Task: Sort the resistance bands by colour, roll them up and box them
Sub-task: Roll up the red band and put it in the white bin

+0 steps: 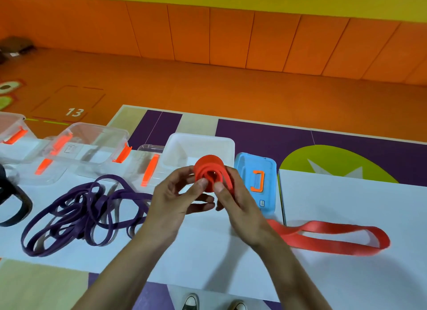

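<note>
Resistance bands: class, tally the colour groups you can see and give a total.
Red: 1 group, red roll and red loop; whether they join is hidden.
Purple: 1 group, purple heap.
Black: 1 group, black heap, cut off at the edge.
Total: 3 groups.

Bare tabletop point(203, 259) in front — purple bands point(85, 215) left, red band point(335, 238) right

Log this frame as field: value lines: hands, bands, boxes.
left hand: holds red roll
right hand: holds same roll
loose red band: lying flat, far right
purple bands: tangled pile, left
black band: far left, partly cut off
white box: open, behind roll
blue lid: right of white box
</note>
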